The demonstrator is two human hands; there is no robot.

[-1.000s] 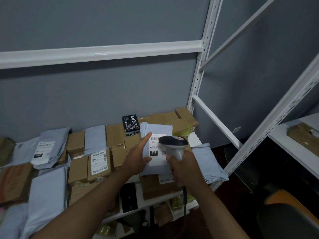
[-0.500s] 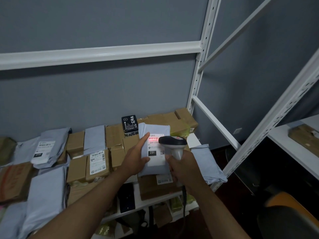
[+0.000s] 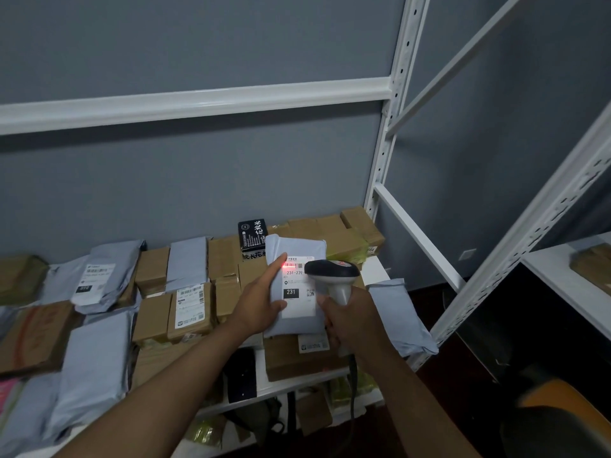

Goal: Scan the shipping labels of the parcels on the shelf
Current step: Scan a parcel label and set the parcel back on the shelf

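My left hand (image 3: pixel 261 305) holds a grey poly mailer (image 3: pixel 294 249) by its left edge, thumb on the front, tilting it up above the shelf. Its white shipping label (image 3: pixel 297 300) faces me, and a red scan line glows across the barcode at the label's top. My right hand (image 3: pixel 350 320) grips the handle of a grey-and-black barcode scanner (image 3: pixel 332 271) just right of the label, its head aimed at the barcode. The scanner's cable hangs down below my right wrist.
Several cardboard boxes (image 3: pixel 190 307) and grey mailers (image 3: pixel 89 361) cover the white shelf (image 3: pixel 377 262). A black box (image 3: pixel 253 234) stands behind the held mailer. Another mailer (image 3: pixel 401 317) lies at the shelf's right end. White shelf uprights (image 3: pixel 395 104) rise on the right.
A red scan line has come on across the label's barcode. Both hands stay where they were with the mailer and scanner.
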